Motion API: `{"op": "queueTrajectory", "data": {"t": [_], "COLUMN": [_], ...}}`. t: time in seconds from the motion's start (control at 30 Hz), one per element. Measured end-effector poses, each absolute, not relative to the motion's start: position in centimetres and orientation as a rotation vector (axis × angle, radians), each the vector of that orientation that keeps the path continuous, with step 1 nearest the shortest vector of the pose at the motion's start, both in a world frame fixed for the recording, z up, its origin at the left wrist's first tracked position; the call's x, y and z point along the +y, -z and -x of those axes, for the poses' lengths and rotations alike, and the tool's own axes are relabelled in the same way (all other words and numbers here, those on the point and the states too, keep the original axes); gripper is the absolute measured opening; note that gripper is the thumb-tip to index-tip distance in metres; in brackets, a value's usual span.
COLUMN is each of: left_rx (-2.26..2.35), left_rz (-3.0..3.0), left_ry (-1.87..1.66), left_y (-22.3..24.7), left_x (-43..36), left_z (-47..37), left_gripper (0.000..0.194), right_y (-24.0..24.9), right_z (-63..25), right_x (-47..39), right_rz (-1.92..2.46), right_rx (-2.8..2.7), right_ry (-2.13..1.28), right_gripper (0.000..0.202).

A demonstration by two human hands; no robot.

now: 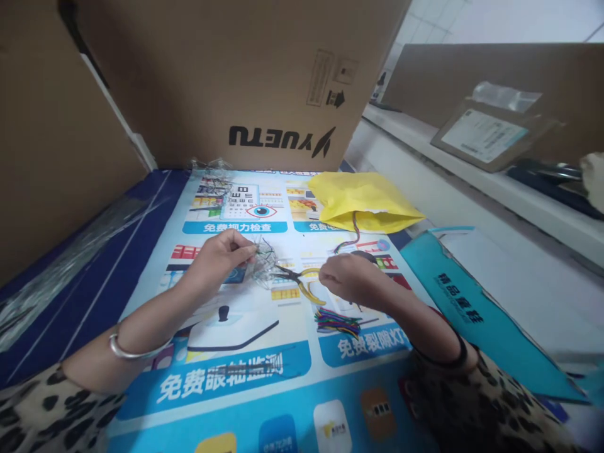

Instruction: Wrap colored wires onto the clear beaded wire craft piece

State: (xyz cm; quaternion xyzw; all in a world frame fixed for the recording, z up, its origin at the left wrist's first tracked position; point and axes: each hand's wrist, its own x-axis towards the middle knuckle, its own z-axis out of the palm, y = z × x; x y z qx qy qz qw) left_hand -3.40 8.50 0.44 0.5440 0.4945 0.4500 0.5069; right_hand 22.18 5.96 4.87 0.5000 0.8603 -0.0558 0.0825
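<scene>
My left hand (229, 255) is closed, thumb and fingertips pinched on a tangle of thin clear and dark strands (265, 261). Just right of the tangle lie yellow-handled pliers (302, 282), jaws apart and pointing at it. My right hand (352, 277) is curled closed at the upper pliers handle; its fingers face away, so what they hold is hidden. Below that hand rests a bundle of multicoloured cords (337, 321). A braided cord (355, 229) runs from the mouth of a yellow padded envelope (361, 198) down towards the right hand.
Cardboard panels (226, 75) wall off the back and left. A printed poster sheet (236, 327) covers the table. More clear tangled strands (210, 170) lie at its back left, clear plastic (70, 251) further left. At right are a teal packet (472, 302) and a shelf (425, 135) holding a labelled parcel (491, 135).
</scene>
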Motion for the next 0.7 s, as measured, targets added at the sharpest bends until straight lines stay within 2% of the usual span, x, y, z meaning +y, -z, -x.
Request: {"op": "queueTrajectory", "data": {"t": [0.13,0.37,0.57,0.7], "left_rx": [1.126,1.135,1.116,1.155], "left_rz": [-1.245,-1.291,-1.344,-1.44], "left_ry": [-1.114,-1.077,-1.083,-1.13], "left_y": [-0.4,-0.9,-0.7,-0.3], "left_x": [8.1,7.7,7.9,7.7], "left_z": [3.0,3.3,3.9,4.6], "left_gripper": [0.019,0.017,0.016,0.017], "right_y": [-3.4,-1.2,-0.7,-0.1], "right_z": [-23.0,-22.7,-22.6,-22.8], "right_x": [4.7,3.8,3.7,4.2], "right_rz": [-1.442,-1.115,-1.017,-1.08], "right_rx": [2.744,2.856,2.875,2.883], "right_ry": [0.187,-0.017,-0.2,-0.185], "right_gripper": [0.018,0.012,0.012,0.014]}}
